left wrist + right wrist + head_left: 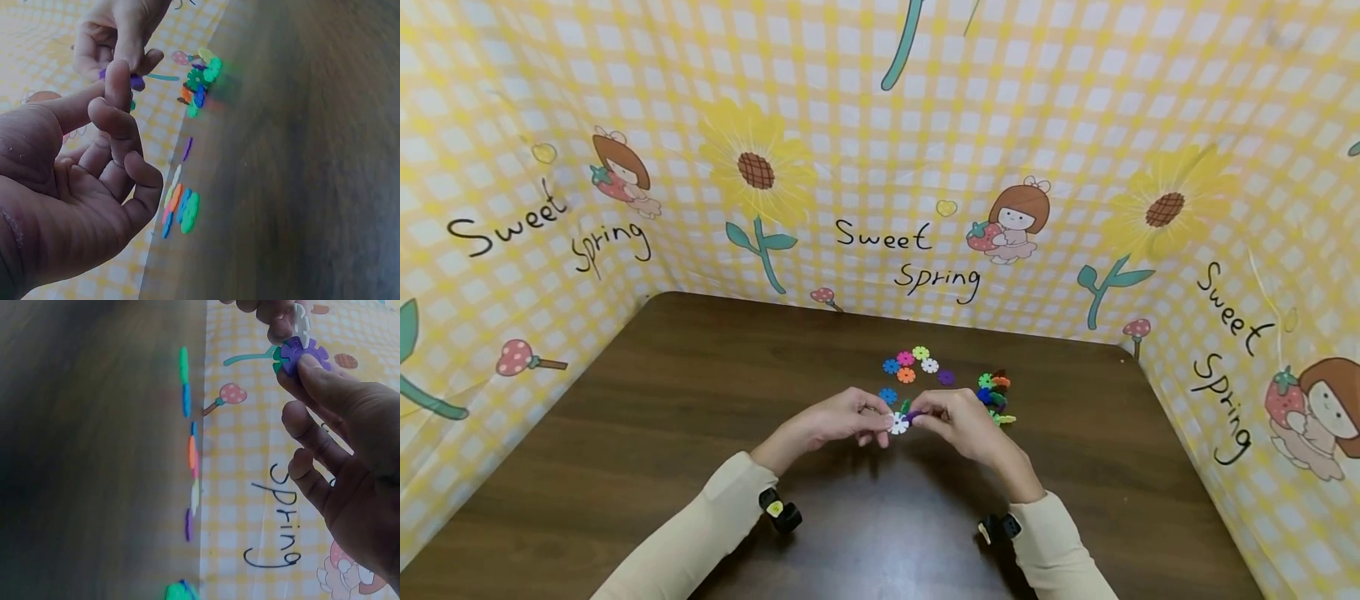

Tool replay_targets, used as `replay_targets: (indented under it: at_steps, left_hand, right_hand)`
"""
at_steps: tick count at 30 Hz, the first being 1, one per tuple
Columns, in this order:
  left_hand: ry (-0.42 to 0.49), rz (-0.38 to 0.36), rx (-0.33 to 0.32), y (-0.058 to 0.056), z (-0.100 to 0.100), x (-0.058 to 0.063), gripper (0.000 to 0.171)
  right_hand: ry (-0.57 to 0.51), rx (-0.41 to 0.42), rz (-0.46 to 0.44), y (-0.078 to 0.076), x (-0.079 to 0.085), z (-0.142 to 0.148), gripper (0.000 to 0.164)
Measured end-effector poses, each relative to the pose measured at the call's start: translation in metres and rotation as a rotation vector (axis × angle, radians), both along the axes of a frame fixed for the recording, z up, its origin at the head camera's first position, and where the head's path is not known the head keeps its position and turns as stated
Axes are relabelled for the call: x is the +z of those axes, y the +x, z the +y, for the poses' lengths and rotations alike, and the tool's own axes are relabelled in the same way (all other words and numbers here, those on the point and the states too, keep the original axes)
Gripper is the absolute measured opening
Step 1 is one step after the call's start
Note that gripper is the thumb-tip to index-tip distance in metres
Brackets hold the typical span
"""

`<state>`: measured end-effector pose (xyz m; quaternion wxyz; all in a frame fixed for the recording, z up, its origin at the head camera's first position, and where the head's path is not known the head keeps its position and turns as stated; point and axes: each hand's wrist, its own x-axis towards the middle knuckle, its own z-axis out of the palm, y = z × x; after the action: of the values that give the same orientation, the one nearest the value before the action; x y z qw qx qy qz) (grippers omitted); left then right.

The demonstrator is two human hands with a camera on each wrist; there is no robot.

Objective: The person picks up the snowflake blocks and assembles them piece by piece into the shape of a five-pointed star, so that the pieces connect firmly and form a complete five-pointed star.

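My left hand (850,415) pinches a white notched snowflake disc (898,423) between thumb and fingertip. My right hand (958,421) pinches a purple snowflake disc (304,356), thumb flat on its face. The white disc (302,326) stands edge-on at the purple disc's rim, meeting it at an angle in the right wrist view. Behind the purple one shows part of a green disc (277,359). Both hands are held close together over the table. In the left wrist view, the left fingers hide the white disc, while the purple disc (136,81) peeks out beyond them.
Loose discs lie past the hands on the brown table (820,533): blue (887,396), orange (906,376), pink (905,358), yellow-green (921,353), white (930,366) and purple (946,377). A cluster of multicoloured discs (992,392) sits right of them. Checked cloth (865,167) walls the table.
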<state>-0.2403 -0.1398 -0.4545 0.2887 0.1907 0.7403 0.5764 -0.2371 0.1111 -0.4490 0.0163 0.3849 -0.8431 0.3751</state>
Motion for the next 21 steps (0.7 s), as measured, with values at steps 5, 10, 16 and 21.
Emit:
replay_targets:
  at_steps: [5,10,16,21]
  left_hand:
    - [-0.072,0.052,0.047,-0.003,-0.009,-0.001,0.026]
    - [-0.152,0.116,0.133,-0.012,-0.013,-0.002,0.023]
    - [-0.417,0.29,0.176,-0.025,-0.008,-0.011,0.018]
    - [-0.639,0.42,0.144,-0.033,0.002,-0.018,0.032]
  right_hand:
    - [0.033,-0.043,0.0,0.003,-0.001,0.017,0.006]
    - [0.07,-0.103,0.019,0.005,-0.006,0.038,0.005]
    - [0.136,-0.197,-0.006,0.009,-0.015,0.062,0.007]
    - [0.181,-0.255,-0.021,0.012,-0.022,0.08,0.009]
